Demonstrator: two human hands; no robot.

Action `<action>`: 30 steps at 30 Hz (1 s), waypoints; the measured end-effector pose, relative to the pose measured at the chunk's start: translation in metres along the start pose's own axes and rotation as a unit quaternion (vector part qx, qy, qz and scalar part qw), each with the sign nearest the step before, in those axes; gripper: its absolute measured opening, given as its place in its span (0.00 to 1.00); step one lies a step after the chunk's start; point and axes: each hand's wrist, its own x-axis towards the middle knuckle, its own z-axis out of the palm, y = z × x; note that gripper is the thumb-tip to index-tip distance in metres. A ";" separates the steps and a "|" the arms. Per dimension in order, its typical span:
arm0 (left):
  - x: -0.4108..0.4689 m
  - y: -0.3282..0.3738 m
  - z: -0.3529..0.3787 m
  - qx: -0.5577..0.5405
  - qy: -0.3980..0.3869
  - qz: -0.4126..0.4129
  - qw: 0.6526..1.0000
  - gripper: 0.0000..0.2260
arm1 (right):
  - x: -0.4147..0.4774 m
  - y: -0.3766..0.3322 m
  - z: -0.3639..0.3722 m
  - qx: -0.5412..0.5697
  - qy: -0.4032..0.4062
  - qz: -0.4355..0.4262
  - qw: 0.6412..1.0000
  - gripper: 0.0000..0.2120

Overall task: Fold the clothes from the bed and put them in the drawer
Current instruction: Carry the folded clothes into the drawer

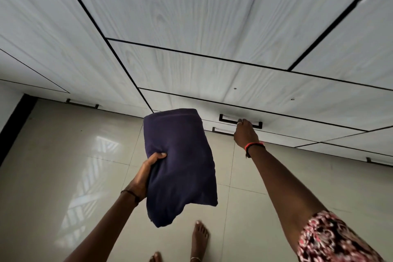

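Left hand: my left hand (pixel 146 174) grips the folded navy cloth (pixel 182 155), thumb on top, forearm raised forward.
Right hand: my right hand (pixel 245 132) reaches out, arm straight, fingers curled on the drawer handle (pixel 227 120).
Wrists: a band on each.

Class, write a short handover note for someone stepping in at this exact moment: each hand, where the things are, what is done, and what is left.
Left hand: grips the folded cloth, held in the air above the floor.
Right hand: fingers curled on the handle of a drawer, which looks shut.
Done: cloth folded and brought to the drawers.
Left: pull the drawer open, lay the cloth in, close it. The bed is out of view, so I cannot tell whether more clothes wait there.
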 end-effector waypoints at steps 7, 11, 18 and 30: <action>0.012 0.009 -0.001 0.000 -0.013 -0.018 1.000 0.13 | 0.021 0.005 0.014 -0.036 -0.053 0.000 0.998 0.28; 0.006 0.020 -0.002 0.007 -0.018 -0.020 1.000 0.13 | 0.017 0.004 0.017 -0.035 -0.063 0.018 0.997 0.29; -0.019 0.041 -0.009 0.013 -0.020 -0.017 1.000 0.10 | -0.003 0.001 0.025 -0.024 -0.078 0.024 0.996 0.26; -0.077 0.082 -0.005 0.034 -0.064 0.004 0.997 0.10 | -0.108 -0.003 0.063 -0.067 -0.071 0.010 0.995 0.17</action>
